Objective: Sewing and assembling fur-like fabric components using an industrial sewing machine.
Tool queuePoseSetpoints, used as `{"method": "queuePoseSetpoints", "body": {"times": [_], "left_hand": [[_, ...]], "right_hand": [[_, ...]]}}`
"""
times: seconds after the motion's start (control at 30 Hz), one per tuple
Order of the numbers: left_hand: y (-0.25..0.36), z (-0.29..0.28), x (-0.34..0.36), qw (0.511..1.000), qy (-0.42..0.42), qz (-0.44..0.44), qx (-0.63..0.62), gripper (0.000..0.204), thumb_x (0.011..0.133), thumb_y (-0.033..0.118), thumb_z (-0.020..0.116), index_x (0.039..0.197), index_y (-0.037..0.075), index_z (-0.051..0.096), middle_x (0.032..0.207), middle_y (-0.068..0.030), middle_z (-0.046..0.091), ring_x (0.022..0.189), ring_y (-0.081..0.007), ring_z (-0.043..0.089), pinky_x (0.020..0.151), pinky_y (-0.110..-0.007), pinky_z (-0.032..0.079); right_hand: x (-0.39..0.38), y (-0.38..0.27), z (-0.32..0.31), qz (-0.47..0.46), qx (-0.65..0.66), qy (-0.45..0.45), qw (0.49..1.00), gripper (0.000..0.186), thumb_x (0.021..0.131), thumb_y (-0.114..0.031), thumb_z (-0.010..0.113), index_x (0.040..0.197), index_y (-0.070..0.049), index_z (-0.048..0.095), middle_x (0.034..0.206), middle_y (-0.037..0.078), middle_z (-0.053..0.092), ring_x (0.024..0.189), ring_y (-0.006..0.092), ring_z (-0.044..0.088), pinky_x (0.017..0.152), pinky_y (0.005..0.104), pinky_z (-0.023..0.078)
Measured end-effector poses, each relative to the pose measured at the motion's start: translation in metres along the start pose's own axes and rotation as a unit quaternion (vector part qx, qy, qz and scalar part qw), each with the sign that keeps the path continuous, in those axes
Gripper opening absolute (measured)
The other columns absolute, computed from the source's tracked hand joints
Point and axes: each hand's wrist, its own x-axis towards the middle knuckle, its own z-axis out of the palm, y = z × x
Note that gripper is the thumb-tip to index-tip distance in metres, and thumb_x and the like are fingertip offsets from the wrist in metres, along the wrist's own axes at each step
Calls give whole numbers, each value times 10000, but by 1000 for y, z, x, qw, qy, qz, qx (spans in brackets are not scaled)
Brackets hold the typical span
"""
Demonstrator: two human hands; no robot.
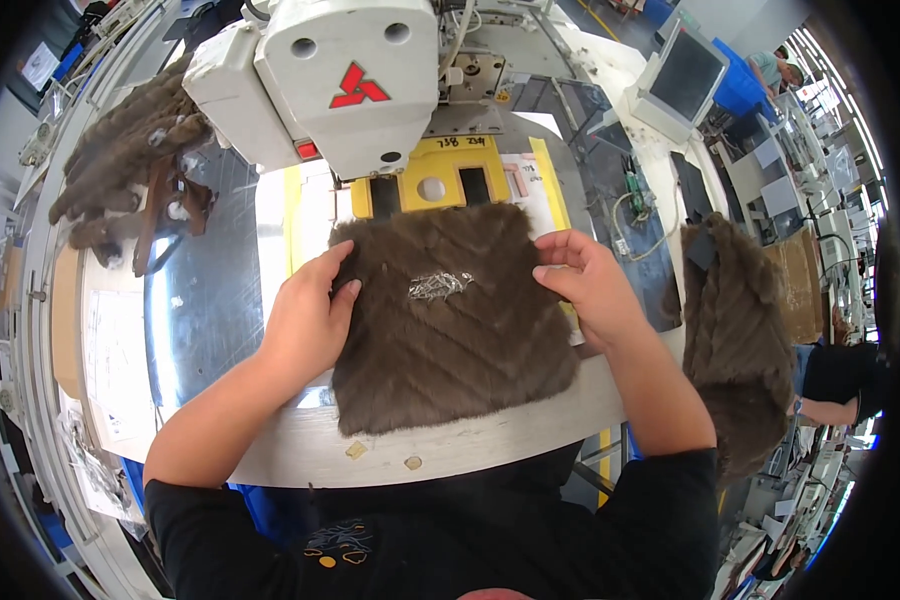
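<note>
A squarish brown fur panel [450,350] with slanting ridges lies in front of me on the pale work surface. Near its middle is a shiny, crinkled clear patch [438,286]. My left hand [315,305] grips the panel's left edge near the upper corner, thumb on top. At the opposite edge, my right hand [585,288] pinches the fur between thumb and fingers. The panel's far edge meets a yellow clamp plate [405,190] with a round hole and dark slots, below the white sewing machine head [355,110].
Brown fur pieces [135,150] are heaped at the left, and more fur [735,340] hangs at the right. A grey control screen [680,75] stands back right. Another person [775,72] is far right; part of a person [835,385] shows beyond the hanging fur.
</note>
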Motion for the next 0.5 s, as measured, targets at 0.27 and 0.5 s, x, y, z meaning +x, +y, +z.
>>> {"method": "queuePoseSetpoints", "body": {"times": [0.27,0.5], "left_hand": [[-3,0,19,1000,-5,13,15,436,967,77,655,1382,-42,589,1056,-274,717,865,-366,710,821,-400,548],[-13,-1,47,999,1,-7,51,443,962,94,665,1377,-46,596,1022,-288,718,905,-384,714,848,-412,550]], "right_hand": [[23,-7,7,-47,-261,9,964,363,930,-114,715,1267,12,667,806,37,640,724,140,595,699,310,492],[49,-22,15,-105,-369,25,923,372,911,-149,702,1245,14,691,823,176,699,779,330,678,729,415,519]]}}
